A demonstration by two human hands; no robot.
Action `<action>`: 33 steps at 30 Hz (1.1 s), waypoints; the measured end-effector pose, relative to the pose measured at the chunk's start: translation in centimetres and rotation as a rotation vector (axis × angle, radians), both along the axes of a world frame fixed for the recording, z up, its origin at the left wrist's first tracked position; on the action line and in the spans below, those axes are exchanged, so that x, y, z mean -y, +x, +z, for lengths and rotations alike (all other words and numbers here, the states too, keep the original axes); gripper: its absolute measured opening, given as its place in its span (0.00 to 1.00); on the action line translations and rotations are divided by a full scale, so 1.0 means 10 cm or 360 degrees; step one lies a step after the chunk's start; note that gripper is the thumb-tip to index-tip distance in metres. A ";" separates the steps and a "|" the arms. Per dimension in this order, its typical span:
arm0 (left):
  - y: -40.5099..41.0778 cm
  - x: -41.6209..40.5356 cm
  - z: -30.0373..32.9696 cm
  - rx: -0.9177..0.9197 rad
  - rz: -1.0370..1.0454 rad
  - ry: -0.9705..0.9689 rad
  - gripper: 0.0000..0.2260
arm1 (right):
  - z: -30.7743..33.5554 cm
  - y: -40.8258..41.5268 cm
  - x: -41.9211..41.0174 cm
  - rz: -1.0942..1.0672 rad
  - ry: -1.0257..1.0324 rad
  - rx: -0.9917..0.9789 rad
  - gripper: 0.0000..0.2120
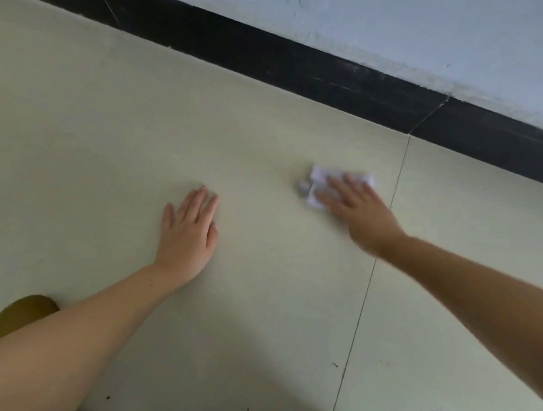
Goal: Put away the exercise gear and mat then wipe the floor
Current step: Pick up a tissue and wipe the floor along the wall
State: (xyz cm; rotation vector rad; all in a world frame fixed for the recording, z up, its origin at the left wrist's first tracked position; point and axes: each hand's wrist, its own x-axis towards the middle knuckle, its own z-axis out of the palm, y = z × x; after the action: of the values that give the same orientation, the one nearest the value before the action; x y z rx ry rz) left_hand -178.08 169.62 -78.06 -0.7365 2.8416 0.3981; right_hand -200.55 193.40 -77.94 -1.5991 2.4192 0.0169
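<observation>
Place: on the pale tiled floor [268,135], close to the black skirting board [304,67] at the foot of the light wall [433,31].
Stage: judging by the bare tiles and no gear or mat in view, the putting-away looks done and the wiping is in hand.
Wiping cloth [320,184]: a small white folded wad, lying flat on the floor, its long side running roughly along the skirting board, just left of the tile joint [386,222].
Right hand [355,210]: laid on top of the cloth, fingers [354,186] straight and spread, pressing it down rather than pinching it; the hand is blurred.
Left hand [187,232]: flat on the floor, fingers together and straight, holding nothing; it looks like a prop for the body's weight.
Key relation: the cloth is directly under the right fingertips and well apart from the left hand, off to that hand's right and slightly farther towards the wall.
Still to wipe: dark specks [335,365] near the joint, closer to the person.
Also seen: a brown slipper-like shape [22,314] at lower left.
</observation>
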 end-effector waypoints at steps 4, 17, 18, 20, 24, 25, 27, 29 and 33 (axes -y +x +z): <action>-0.02 0.00 0.04 -0.0050 0.0021 0.0023 0.26 | 0.12 -0.29 0.87 -0.0844 0.0026 0.0184 0.37; -0.36 -0.30 0.14 -0.0247 -0.0146 0.0118 0.21 | -0.05 0.78 -0.39 0.0653 -0.0078 -0.0123 0.25; -0.42 -0.39 0.13 -0.0223 -0.0201 0.0119 0.21 | -0.04 0.67 -0.61 0.0490 -0.0096 -0.0193 0.27; -0.53 -0.57 0.12 -0.0146 -0.0263 0.0143 0.23 | 0.03 0.51 -1.00 -0.0021 -0.0122 -0.0228 0.30; -0.68 -0.76 0.14 -0.0025 -0.0362 0.0171 0.24 | 0.20 0.44 -1.37 -0.0963 -0.0006 -0.0147 0.39; -0.72 -0.77 0.14 -0.0011 -0.0405 0.0165 0.24 | 0.23 0.43 -1.36 -0.1056 0.0012 -0.0105 0.37; -0.79 -0.76 0.15 -0.0004 -0.0488 0.0129 0.23 | 0.30 0.41 -1.29 -0.1172 0.0004 -0.0033 0.32; -0.88 -0.69 0.16 0.0002 -0.0563 0.0095 0.25 | 0.36 0.35 -1.21 -0.1267 0.0052 0.0065 0.29; -1.13 -0.58 0.28 -0.0008 -0.0679 0.0055 0.21 | 0.58 0.22 -1.12 -0.1398 0.0129 0.0239 0.27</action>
State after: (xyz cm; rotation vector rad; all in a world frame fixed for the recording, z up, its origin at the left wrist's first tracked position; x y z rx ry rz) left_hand -189.40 175.44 -75.22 -0.1106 2.8793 0.3770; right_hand -198.35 204.64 -72.12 -0.3860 2.7228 -0.1496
